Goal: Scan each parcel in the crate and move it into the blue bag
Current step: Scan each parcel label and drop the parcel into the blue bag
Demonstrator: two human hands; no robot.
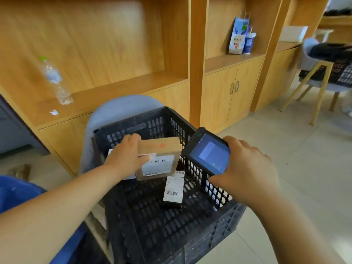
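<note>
A black slatted crate (219, 193) stands on a grey chair in front of me. My left hand (124, 156) grips a brown cardboard parcel (162, 149) with a white label, held above the crate's far side. My right hand (247, 168) holds a black handheld scanner (207, 152), screen lit, just right of the parcel over the crate's right rim. A dark flat parcel (173, 189) with a barcode label lies inside the crate. Another white-labelled parcel is mostly hidden behind my left hand. Blue bag fabric (17, 191) shows at the lower left.
Wooden shelves and cabinets (228, 88) line the wall behind the crate. A water bottle (55, 80) stands on the left shelf and a paper gift bag (238, 35) on the middle one. A wooden chair (320, 82) with another crate stands at the right on the tiled floor.
</note>
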